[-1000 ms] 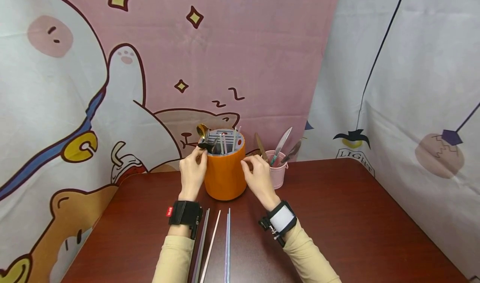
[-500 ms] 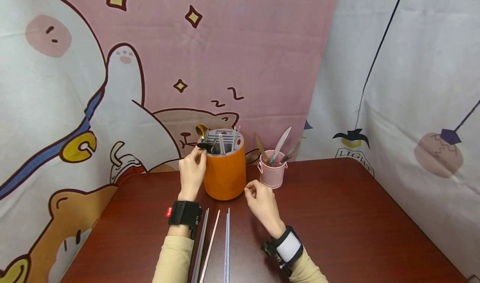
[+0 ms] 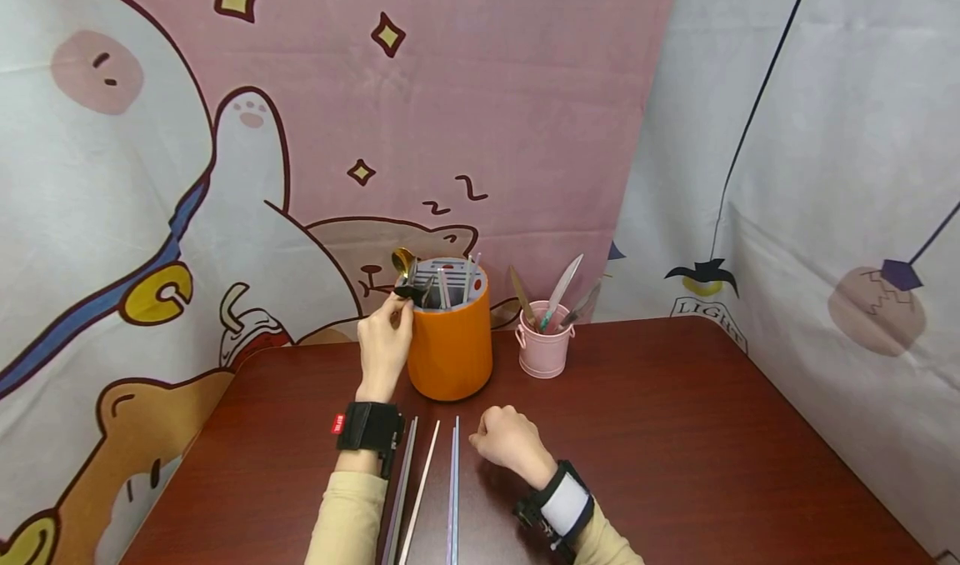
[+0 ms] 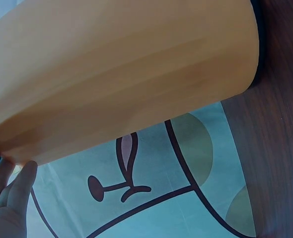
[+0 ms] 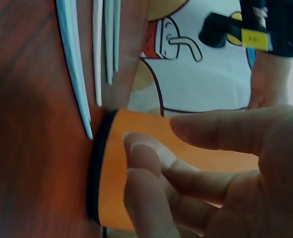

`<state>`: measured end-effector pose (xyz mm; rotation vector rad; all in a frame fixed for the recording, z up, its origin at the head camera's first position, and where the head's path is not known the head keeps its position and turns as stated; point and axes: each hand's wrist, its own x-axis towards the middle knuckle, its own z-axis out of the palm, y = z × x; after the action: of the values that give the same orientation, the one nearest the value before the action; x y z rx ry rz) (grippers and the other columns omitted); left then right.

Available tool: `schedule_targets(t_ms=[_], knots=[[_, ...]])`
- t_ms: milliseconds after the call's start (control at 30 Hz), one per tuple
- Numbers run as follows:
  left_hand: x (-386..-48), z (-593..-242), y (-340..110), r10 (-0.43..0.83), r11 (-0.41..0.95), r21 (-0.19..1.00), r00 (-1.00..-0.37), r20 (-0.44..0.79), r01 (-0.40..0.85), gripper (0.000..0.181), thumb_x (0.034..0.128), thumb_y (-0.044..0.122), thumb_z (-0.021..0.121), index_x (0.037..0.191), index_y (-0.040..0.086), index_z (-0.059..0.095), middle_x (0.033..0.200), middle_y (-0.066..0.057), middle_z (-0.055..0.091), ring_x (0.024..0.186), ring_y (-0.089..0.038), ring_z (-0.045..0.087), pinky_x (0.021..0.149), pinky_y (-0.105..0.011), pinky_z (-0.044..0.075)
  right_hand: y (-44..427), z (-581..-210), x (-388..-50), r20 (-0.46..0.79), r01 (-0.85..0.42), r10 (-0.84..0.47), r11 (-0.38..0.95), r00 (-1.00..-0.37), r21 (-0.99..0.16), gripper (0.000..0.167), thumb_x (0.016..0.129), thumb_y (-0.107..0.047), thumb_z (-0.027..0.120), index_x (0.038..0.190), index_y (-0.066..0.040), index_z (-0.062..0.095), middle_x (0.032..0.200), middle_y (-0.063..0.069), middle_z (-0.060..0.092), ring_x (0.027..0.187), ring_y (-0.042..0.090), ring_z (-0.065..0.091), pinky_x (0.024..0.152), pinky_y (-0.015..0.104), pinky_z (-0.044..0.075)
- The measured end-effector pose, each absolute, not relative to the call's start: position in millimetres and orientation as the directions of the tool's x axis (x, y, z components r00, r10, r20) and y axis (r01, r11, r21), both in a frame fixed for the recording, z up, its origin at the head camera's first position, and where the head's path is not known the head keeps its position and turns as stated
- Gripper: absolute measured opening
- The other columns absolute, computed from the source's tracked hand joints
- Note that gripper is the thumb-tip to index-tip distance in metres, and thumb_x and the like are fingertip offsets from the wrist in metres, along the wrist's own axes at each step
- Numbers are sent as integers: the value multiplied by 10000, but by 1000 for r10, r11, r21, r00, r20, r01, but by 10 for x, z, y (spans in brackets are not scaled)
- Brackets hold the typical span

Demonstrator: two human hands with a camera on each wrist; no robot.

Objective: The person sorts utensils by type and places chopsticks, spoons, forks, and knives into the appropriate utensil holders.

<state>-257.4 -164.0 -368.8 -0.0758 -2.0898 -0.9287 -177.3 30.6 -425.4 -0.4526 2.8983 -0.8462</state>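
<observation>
Beside the orange holder (image 3: pixel 450 352), my left hand (image 3: pixel 385 340) grips its left rim with thumb and fingers, close to a black piece; the left wrist view shows those fingers (image 4: pixel 18 191) at the holder's edge. Thin sticks and a gold-coloured utensil (image 3: pixel 403 260) stand up from the holder. My right hand (image 3: pixel 513 444) hovers over the table in front, loosely curled and holding nothing; a gap shows between thumb and fingers in the right wrist view. To its left lie a blue and lilac pair of sticks (image 3: pixel 455 490), a pale stick (image 3: pixel 422 490) and grey-brown sticks (image 3: pixel 401 490).
Right of the holder, a pink pail (image 3: pixel 543 354) holds a knife (image 3: pixel 562 286) and other bladed utensils. The dark red table (image 3: pixel 675 432) reaches back to a hanging cloth (image 3: pixel 525 115) with cartoon drawings.
My right hand has come down from beside the holder's upper right side to low over the table, nearer the sticks, uncovering the pink pail. My left hand keeps its place.
</observation>
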Motion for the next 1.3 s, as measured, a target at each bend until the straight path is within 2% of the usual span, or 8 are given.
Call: schedule_targets(t_ms=[133,367,533,767,867,1067,1300], knots=[[-2571,-3687,-1642,-257,725,589,-653,712,357,205,908,156,629,946,-21,726,1151,-206,662,813,-403,666,728,-455,554,216,-4317,-1721,-40,-271,-332,830,-943,-487,346,815,-236,666,498,-157,551,493,-44,477,475,141,466,441,305,334],[-2587,-3697,-1652,-258,722,601,-671,695,344,217,921,172,613,962,-8,727,1157,-194,664,834,-392,666,761,-441,556,55,-4465,-1657,-99,-257,-319,882,-943,-396,297,751,-230,679,522,-129,520,608,22,563,568,203,548,473,375,398],[-2583,-3703,-1643,-260,723,590,-649,715,359,198,908,151,627,952,-15,727,1143,-200,668,815,-393,663,737,-443,556,-32,-4559,-1612,-104,-252,-302,908,-948,-333,201,702,-240,713,604,-95,614,730,96,664,653,280,628,523,423,460],[-2579,-3696,-1640,-263,727,591,-652,711,351,196,907,154,629,954,-10,727,1155,-195,665,841,-398,664,757,-451,553,-74,-4622,-1604,-87,-247,-286,918,-954,-309,280,709,-306,732,568,-126,571,686,71,641,641,272,621,521,414,454],[-2578,-3691,-1645,-256,730,585,-652,714,353,203,908,157,629,959,-14,726,1154,-203,662,808,-397,663,728,-447,555,-94,-4624,-1592,-89,-244,-283,919,-955,-310,318,722,-339,734,557,-129,561,664,60,619,628,264,612,521,415,456],[-2571,-3686,-1647,-245,737,567,-636,732,369,201,906,144,629,961,-24,726,1141,-224,661,700,-388,645,644,-439,542,-160,-4638,-1575,-93,-234,-271,927,-958,-295,297,716,-364,733,603,-116,616,721,83,659,658,276,634,544,414,472],[-2580,-3696,-1646,-248,738,574,-648,720,355,207,917,158,615,960,-10,729,1153,-202,665,726,-379,659,633,-418,545,-185,-4673,-1602,-114,-195,-232,942,-966,-273,300,702,-381,754,670,-99,656,775,97,685,696,291,652,580,424,499]])
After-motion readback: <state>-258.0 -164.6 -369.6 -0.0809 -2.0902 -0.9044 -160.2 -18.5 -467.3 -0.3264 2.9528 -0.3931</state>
